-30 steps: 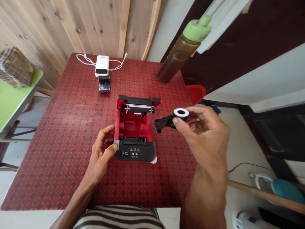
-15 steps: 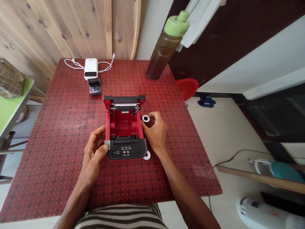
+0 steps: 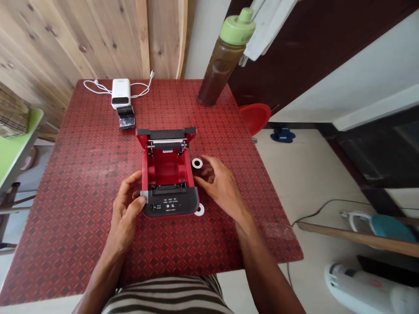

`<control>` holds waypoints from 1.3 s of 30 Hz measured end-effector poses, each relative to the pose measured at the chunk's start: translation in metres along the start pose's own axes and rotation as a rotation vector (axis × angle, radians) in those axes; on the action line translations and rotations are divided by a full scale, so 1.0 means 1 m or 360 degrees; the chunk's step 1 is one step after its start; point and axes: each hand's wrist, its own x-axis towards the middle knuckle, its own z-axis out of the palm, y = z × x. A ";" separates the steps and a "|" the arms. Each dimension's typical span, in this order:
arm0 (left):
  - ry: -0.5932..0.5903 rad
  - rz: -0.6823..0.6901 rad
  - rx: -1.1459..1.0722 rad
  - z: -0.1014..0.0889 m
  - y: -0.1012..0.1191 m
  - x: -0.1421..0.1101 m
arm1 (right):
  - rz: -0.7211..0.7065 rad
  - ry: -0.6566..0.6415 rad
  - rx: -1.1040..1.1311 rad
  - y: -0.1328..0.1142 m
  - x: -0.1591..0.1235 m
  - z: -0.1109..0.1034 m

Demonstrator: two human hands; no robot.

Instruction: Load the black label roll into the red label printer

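Note:
A red and black printer [image 3: 168, 174] sits open on the red patterned table [image 3: 81, 183], its red bay empty and its lid [image 3: 166, 132] tipped back. My left hand [image 3: 126, 209] grips its front left corner, thumb on a grey tab. A dark roll with a white core [image 3: 197, 164] stands on the table against the printer's right side. My right hand [image 3: 219, 185] lies just right of the roll with its fingers loosely apart, fingertips at the roll, thumb near the printer's front corner.
A white ring [image 3: 199, 210] lies by the printer's front right corner. A white power bank [image 3: 121, 93] with cable and a small dark block [image 3: 126, 117] sit far left. A brown bottle with green cap [image 3: 222, 61] stands at the far edge. A red stool [image 3: 254, 117] is beside the table.
My right hand brought the dark roll down from the air to the table beside the printer and has loosened off it. The left hand stayed on the printer's corner.

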 end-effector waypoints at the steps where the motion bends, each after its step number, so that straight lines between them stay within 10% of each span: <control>1: 0.0000 0.0001 -0.0003 0.000 -0.001 0.000 | 0.0023 0.0002 -0.0004 0.000 -0.008 -0.007; 7: 0.0002 -0.0041 -0.0021 -0.002 -0.003 -0.001 | 0.0061 -0.0239 -0.0020 0.002 -0.077 -0.035; 16: -0.0019 -0.0041 -0.0038 -0.001 -0.001 -0.001 | -0.0084 0.0063 -0.0017 -0.002 -0.105 0.023; 22: -0.0013 -0.0047 -0.0003 0.000 0.000 -0.002 | 0.0177 0.0054 0.0280 -0.011 -0.107 -0.024; 30: 0.0025 -0.0098 0.0083 0.005 0.011 -0.003 | -0.0337 -0.0693 0.0345 -0.076 -0.058 -0.094; 39: -0.0040 -0.0139 0.0012 0.010 0.021 -0.003 | -0.0597 -0.0645 -0.0690 -0.115 0.009 -0.014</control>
